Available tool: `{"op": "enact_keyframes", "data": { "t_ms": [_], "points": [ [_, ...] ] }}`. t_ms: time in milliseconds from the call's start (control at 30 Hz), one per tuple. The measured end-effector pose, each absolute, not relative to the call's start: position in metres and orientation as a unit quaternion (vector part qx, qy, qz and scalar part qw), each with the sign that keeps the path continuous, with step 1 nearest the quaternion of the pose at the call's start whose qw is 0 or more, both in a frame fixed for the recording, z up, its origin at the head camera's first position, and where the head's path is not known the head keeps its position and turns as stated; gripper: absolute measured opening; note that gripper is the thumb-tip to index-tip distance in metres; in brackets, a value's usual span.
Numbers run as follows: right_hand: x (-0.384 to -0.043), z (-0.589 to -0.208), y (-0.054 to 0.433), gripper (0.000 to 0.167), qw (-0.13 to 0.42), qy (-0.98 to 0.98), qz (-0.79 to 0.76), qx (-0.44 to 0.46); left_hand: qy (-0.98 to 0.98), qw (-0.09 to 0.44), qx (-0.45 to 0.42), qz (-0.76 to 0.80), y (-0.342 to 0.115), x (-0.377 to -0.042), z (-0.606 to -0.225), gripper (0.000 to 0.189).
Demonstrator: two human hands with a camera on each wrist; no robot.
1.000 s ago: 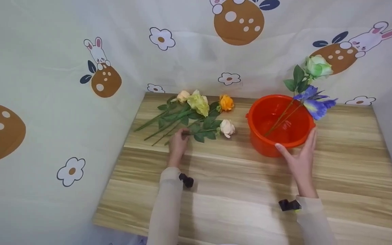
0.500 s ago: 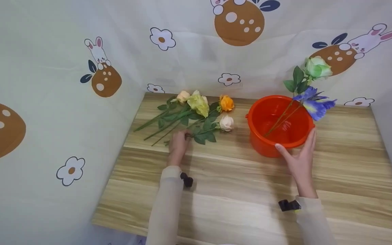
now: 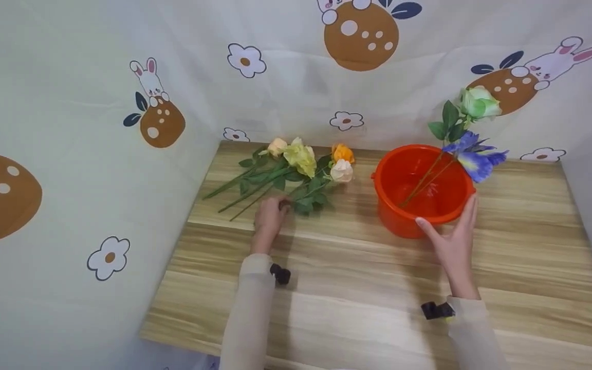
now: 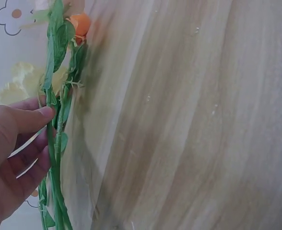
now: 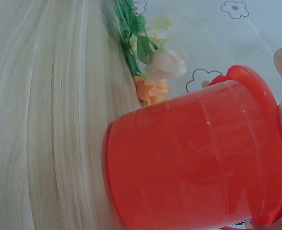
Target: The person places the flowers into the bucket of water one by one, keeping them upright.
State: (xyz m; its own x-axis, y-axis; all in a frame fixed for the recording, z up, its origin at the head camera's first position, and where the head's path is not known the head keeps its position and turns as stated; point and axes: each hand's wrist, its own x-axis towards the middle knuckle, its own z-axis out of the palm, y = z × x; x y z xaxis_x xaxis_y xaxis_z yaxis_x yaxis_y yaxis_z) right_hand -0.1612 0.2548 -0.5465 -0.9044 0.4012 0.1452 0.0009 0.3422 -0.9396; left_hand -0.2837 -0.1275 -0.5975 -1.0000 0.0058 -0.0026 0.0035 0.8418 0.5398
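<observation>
My left hand (image 3: 269,218) pinches the green stem of a pale pink rose (image 3: 341,171) between thumb and fingers; the left wrist view shows the stem (image 4: 50,129) at the fingertips. The rose's head overlaps an orange rose (image 3: 346,151) in the head view. A yellow-green flower (image 3: 300,157) and a peach rose (image 3: 277,146) lie beside it, stems toward the left. My right hand (image 3: 455,249) grips the rim of a red plastic bucket (image 3: 401,221), thumb at the front and fingers along the right side. A pale green rose (image 3: 481,103) and a blue iris (image 3: 476,159) lean inside the bucket.
The bucket stands on a wood-grain tabletop (image 3: 347,288), near its back edge. Behind and to the left hangs a pale cloth (image 3: 285,92) printed with rabbits and flowers. A small black camera (image 3: 280,275) sits at the left wrist, another black camera (image 3: 436,310) at the right.
My left hand has raised the pale pink rose, and its head has shifted back until it overlaps the orange rose. The right hand and bucket have stayed in place.
</observation>
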Motion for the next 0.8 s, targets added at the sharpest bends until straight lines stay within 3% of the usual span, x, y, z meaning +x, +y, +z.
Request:
{"op": "enact_keyframes", "data": {
  "t_ms": [800],
  "points": [
    [-0.159, -0.546, 0.255, 0.117, 0.170, -0.798, 0.563, -0.131, 0.923, -0.057, 0.046, 0.377, -0.115, -0.272, -0.567, 0.014]
  ]
}}
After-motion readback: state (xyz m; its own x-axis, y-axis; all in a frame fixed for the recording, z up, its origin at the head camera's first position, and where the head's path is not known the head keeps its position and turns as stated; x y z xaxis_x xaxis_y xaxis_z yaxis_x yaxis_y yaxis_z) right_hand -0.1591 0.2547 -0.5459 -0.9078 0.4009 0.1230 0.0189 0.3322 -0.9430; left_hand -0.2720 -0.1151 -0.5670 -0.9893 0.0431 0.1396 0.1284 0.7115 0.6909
